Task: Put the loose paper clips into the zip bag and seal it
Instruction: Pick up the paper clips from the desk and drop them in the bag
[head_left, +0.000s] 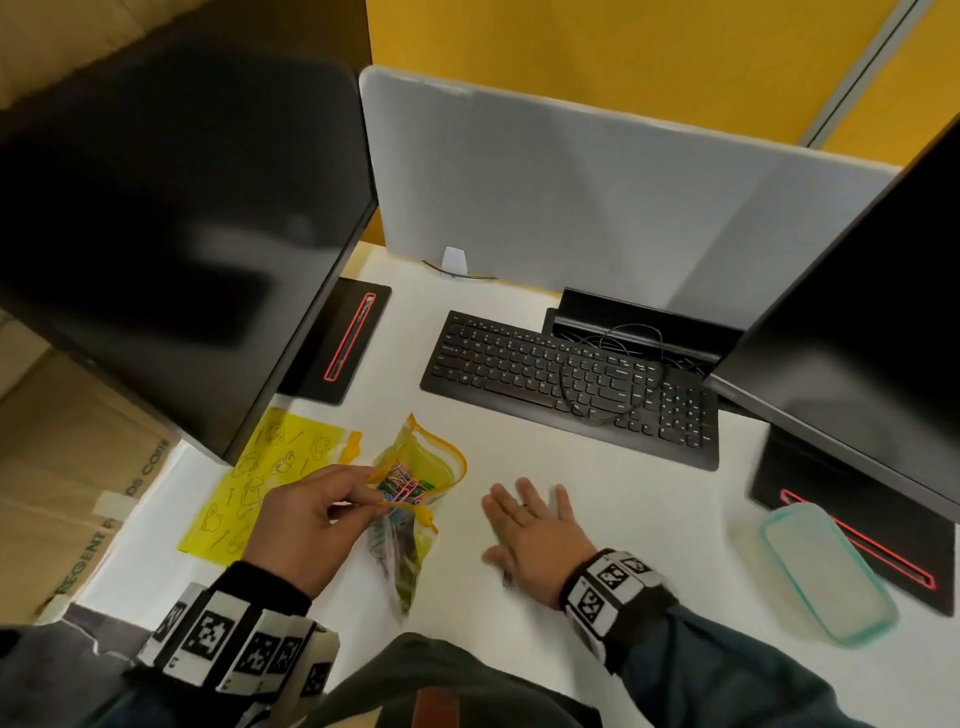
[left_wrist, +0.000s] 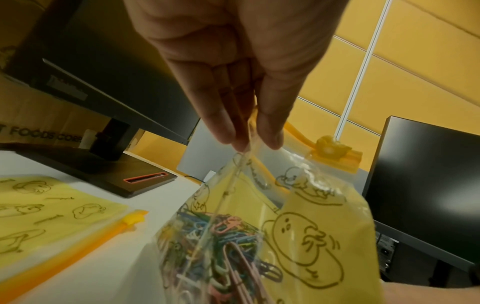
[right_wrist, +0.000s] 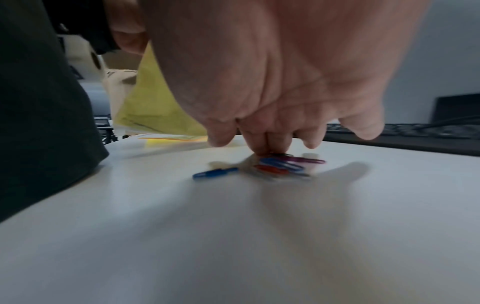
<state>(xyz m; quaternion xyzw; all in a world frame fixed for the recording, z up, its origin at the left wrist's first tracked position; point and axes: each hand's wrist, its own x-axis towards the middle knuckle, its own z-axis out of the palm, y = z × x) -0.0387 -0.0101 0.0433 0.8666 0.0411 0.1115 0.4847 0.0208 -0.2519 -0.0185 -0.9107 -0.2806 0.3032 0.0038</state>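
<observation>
My left hand pinches one rim of a yellow, doodle-printed zip bag and holds it off the white desk. The bag's mouth gapes, and its orange slider sits at one end of the zip. Several coloured paper clips lie inside the bag. To the right of the bag my right hand lies palm down on the desk with its fingers spread. Its fingertips touch a small cluster of loose paper clips; one blue clip lies a little apart.
A second yellow zip bag lies flat at the left. A black keyboard with a cable across it sits behind the hands. Two monitors stand at the sides on black bases. A teal-rimmed container is at the right.
</observation>
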